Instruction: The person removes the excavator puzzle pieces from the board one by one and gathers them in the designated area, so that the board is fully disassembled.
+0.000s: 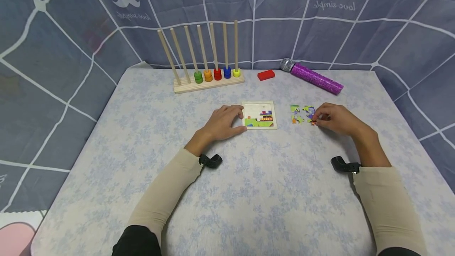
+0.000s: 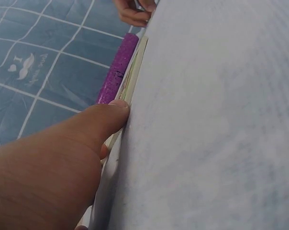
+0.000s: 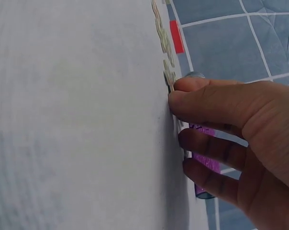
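Note:
A square puzzle board (image 1: pixel 259 127) with a pale wooden frame lies flat, its lower part filled with a green and train picture. My left hand (image 1: pixel 222 123) holds it by the left side, the thumb at the near corner and the fingers towards the far one. In the left wrist view the thumb (image 2: pixel 116 106) presses on the frame's edge. To the right lie several loose puzzle pieces (image 1: pixel 296 114), green and purple. My right hand (image 1: pixel 334 118) pinches a puzzle piece (image 1: pixel 313 122) at the near right of that group; thumb and index finger hide most of it.
Behind the board stands a wooden peg rack (image 1: pixel 209 85) with coloured rings on several pegs. A red block (image 1: pixel 266 75) and a purple glittery microphone (image 1: pixel 316 78) lie near the table's back edge. A grey-blue patterned curtain (image 1: pixel 281 31) hangs behind the cloth-covered table (image 1: pixel 277 192).

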`<state>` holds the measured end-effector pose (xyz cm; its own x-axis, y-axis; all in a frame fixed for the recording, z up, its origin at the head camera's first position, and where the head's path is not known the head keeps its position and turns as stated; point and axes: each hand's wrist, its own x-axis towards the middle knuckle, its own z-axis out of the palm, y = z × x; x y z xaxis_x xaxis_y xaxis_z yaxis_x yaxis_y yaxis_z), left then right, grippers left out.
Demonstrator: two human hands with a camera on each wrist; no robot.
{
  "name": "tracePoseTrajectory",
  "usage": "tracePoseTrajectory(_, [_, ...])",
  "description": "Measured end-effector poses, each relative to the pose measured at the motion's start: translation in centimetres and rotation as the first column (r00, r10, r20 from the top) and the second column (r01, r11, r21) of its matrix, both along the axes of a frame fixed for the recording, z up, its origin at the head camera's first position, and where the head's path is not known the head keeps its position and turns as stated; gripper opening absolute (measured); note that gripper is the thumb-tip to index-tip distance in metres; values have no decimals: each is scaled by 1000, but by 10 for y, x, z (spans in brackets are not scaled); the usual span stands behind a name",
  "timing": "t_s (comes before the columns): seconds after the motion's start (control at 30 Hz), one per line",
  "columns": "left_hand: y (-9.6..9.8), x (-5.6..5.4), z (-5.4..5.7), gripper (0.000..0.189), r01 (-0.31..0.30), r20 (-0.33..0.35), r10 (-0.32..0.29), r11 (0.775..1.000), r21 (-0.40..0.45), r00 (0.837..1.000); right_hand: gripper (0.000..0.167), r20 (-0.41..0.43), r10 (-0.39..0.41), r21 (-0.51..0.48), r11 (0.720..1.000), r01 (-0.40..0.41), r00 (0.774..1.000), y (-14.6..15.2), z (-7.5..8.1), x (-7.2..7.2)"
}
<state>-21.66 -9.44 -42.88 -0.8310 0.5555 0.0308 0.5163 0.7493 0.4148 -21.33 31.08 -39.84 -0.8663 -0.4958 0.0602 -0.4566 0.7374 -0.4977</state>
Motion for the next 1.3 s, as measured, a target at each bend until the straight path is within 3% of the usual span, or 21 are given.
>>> tracePoseTrajectory(0.3, [0, 0, 0, 37, 2, -3, -2, 1000, -1, 1000, 11, -20, 15, 84, 996, -13, 1000, -4, 4, 1])
tracePoseTrajectory(0.7, [-1, 1, 2, 36, 1, -10, -1, 1000, 14, 1000, 7, 13, 14, 196, 981, -16, 1000, -14, 13, 0])
tracePoseTrajectory(0.93, [0, 1, 1, 36, 3, -5, -3, 1000, 11, 1000, 5, 9, -74, 145, 987, 72, 997, -12, 13, 1])
tracePoseTrajectory(1.07, [0, 1, 2, 36, 2, -5, -2, 1000, 12, 1000, 16, -8, -124, 94, 988, 124, 992, -16, 17, -3])
tracePoseTrajectory(1.2, [1, 1, 2, 36, -3, 0, 3, 1000, 10, 1000, 25, 23, -77, 58, 995, 75, 997, -38, 22, -8])
tracePoseTrajectory(1.3, [0, 0, 2, 36, -7, 8, 7, 1000, 10, 1000, 27, 53, 15, 42, 999, -17, 998, -66, 25, -14])
